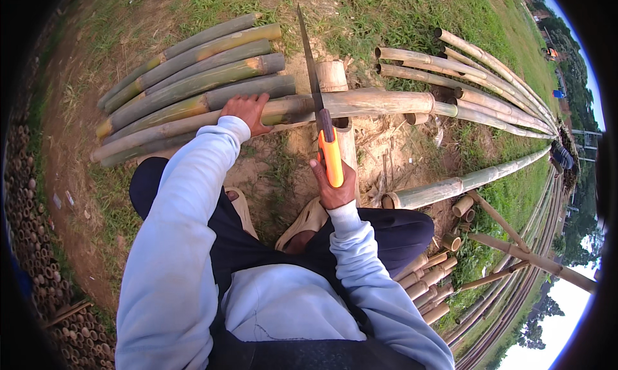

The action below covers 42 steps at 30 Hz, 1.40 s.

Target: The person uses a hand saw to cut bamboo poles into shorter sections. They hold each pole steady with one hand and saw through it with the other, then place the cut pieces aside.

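Observation:
In front of me a long bamboo pole [380, 103] lies crosswise over a short bamboo support. My left hand [246, 112] is closed around this pole, left of the saw. My right hand [336, 182] grips the orange handle of a handsaw [311, 61], whose dark blade points away from me and lies across the pole. Whether the teeth have cut into the bamboo cannot be made out. The support [346, 144] runs beneath the pole, and its far end [331, 75] shows beyond it.
Several cut green bamboo lengths [193, 67] lie side by side at the left. Long poles [489, 80] fan out at the right, with another pole [438, 193] nearer me. Short bamboo pieces [428, 283] are piled by my right knee. Many stacked bamboo ends [38, 241] line the far left.

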Each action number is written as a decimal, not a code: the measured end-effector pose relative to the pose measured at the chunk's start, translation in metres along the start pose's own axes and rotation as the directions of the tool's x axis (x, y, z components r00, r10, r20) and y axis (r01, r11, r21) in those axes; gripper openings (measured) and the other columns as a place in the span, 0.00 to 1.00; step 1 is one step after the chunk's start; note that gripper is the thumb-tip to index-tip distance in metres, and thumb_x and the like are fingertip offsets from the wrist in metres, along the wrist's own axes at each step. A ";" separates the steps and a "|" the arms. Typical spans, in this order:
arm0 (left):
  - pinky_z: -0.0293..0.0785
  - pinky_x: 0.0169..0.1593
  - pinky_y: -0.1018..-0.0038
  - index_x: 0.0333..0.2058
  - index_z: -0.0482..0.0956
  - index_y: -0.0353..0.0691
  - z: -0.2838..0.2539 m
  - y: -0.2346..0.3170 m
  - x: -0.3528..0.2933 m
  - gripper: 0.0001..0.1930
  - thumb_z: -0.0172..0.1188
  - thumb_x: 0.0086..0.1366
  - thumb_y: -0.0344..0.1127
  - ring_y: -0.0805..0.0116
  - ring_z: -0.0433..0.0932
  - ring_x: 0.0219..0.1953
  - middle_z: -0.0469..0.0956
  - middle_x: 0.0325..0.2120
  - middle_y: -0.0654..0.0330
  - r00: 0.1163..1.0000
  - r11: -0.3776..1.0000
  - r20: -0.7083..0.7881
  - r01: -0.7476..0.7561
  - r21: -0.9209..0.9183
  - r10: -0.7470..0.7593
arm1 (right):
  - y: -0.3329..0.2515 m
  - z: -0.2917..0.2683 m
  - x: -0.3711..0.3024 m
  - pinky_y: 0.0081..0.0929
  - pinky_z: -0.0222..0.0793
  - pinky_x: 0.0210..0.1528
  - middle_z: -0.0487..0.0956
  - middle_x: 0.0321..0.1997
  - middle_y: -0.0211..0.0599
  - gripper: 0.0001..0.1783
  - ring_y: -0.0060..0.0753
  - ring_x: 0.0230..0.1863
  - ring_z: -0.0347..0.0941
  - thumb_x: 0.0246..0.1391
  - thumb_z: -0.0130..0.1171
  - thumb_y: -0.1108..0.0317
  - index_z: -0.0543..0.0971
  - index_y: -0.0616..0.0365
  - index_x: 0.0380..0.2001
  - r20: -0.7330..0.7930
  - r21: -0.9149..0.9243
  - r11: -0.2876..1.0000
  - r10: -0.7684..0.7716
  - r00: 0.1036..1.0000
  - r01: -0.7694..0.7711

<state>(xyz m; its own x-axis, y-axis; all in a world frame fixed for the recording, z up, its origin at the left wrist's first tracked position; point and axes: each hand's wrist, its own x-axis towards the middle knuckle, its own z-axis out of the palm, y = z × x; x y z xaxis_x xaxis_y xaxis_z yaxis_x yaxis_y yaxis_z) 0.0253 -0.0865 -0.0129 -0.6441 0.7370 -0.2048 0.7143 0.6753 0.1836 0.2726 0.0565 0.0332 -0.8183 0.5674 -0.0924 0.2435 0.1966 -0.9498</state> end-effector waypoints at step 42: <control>0.78 0.53 0.53 0.51 0.76 0.43 0.001 0.001 -0.002 0.36 0.73 0.51 0.62 0.46 0.83 0.47 0.83 0.46 0.51 0.996 0.996 -0.043 0.077 0.047 -0.075 | -0.035 -0.025 -0.079 0.28 0.70 0.30 0.77 0.21 0.38 0.09 0.27 0.23 0.73 0.60 0.67 0.71 0.79 0.66 0.31 -0.041 -0.018 0.993 0.118 0.992 -0.119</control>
<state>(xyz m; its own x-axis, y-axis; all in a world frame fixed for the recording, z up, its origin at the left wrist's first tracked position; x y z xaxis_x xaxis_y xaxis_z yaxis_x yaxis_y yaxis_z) 0.0276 -0.0871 -0.0135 -0.7068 0.6851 -0.1763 0.6749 0.7277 0.1223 0.3418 0.0244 0.0811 -0.7618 0.6190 -0.1913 0.3482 0.1421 -0.9266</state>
